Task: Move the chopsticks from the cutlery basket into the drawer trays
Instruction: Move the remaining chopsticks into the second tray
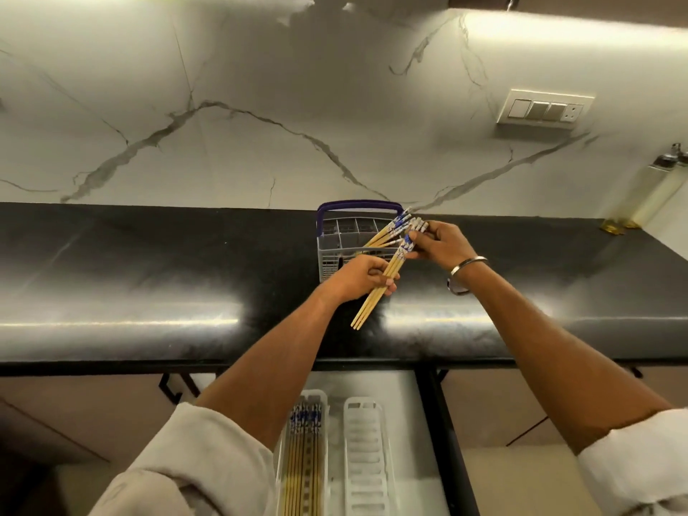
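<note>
Under marble wall [260, 87], black counter [111, 262].

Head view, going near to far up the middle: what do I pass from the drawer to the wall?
Drawer trays, the left one holding chopsticks and the right one without any → black counter edge → left hand gripping a chopstick bundle → cutlery basket → marble wall.

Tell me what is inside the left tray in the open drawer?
The left tray holds several chopsticks lying lengthwise, patterned ends toward the counter. The person's left sleeve covers its left edge, and its near end is out of frame.
</note>
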